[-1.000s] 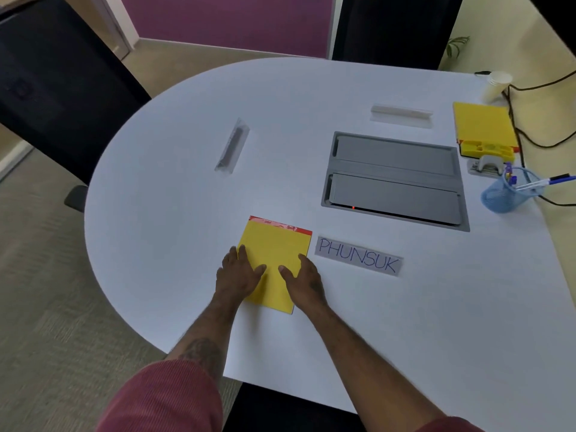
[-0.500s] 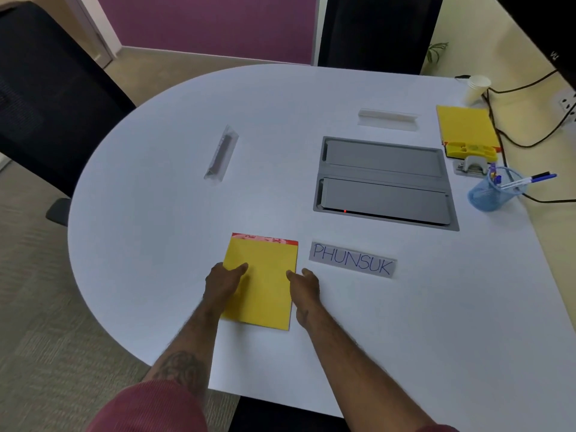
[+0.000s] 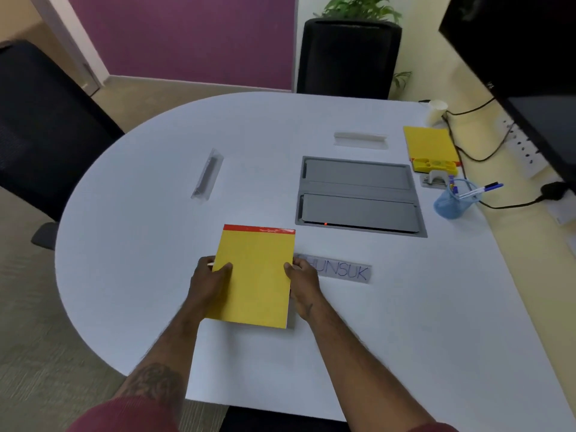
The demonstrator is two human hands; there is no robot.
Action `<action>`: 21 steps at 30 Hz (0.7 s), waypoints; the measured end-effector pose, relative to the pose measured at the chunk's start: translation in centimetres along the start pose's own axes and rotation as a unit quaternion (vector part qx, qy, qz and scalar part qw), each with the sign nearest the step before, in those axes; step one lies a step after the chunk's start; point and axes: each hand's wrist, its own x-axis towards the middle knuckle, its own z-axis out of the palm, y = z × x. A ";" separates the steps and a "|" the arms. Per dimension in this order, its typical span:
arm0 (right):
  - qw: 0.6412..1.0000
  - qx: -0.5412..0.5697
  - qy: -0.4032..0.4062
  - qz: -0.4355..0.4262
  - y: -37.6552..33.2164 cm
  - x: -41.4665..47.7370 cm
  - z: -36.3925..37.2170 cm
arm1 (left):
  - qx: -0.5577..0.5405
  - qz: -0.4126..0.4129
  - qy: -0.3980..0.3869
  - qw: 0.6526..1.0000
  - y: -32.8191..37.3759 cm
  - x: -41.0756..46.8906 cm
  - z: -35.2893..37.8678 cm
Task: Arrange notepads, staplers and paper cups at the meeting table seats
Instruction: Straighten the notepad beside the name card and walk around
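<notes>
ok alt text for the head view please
The left hand and right hand hold a yellow notepad by its side edges at a white table, beside a name card. A second notepad, yellow stapler and paper cup sit far right.

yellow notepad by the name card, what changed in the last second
The left hand and right hand went from lying flat on the yellow red-topped notepad to gripping its side edges. It turned straighter. The far yellow notepad, yellow stapler and white paper cup stayed put.

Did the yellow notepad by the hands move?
Yes. The yellow notepad shifted right, closing the gap to the name card, now gripped by left hand and right hand.
</notes>
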 end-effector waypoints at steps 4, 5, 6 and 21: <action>0.998 0.058 -0.006 -0.021 -2.5 -0.8 -3.3 | -0.051 0.023 -0.044 0.997 2.9 -0.8 1.6; 0.997 0.078 0.005 -0.025 -3.2 -1.1 -5.9 | -0.053 0.035 -0.064 0.996 4.3 -1.3 3.8; 0.995 0.091 0.008 -0.034 -3.6 -1.4 -8.4 | -0.056 0.042 -0.079 0.994 5.6 -1.7 5.9; 0.960 0.251 0.118 -0.044 -0.9 -3.2 -33.3 | -0.109 0.086 -0.175 0.975 13.6 -9.4 32.5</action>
